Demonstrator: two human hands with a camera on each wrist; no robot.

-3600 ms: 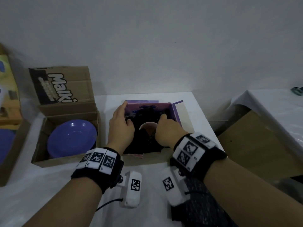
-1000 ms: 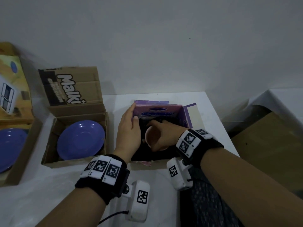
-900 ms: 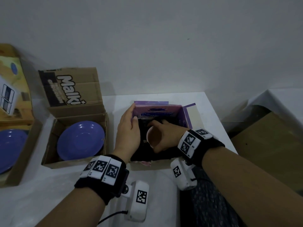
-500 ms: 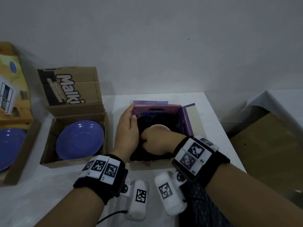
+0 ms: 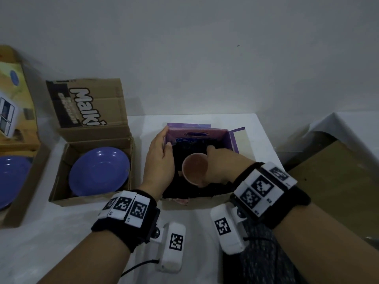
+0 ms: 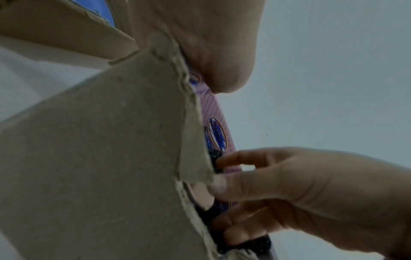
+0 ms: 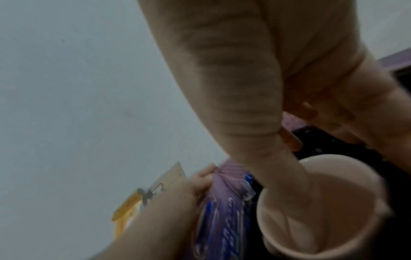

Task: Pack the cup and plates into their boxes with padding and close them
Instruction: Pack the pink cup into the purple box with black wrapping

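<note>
White counter (image 5: 61,232): left hand (image 5: 160,160) clasps purple box (image 5: 196,133) wall, steadying it; right hand (image 5: 221,167) grips pink cup (image 5: 194,169), nestling it into dark padding (image 5: 184,149).

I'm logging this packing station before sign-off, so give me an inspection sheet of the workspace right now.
Surface: white table, dimly lit.
Job's things: pink cup tilted inside the purple box on black padding; blue plate in the open Malki carton; a second blue plate in a box at the left edge.
Clutter: nothing seen.
Grippers: left hand holds the purple box's left wall; right hand grips the cup.
Cables: black cable from the left wrist camera.
Surroundings: plain wall, covered furniture at right.
</note>
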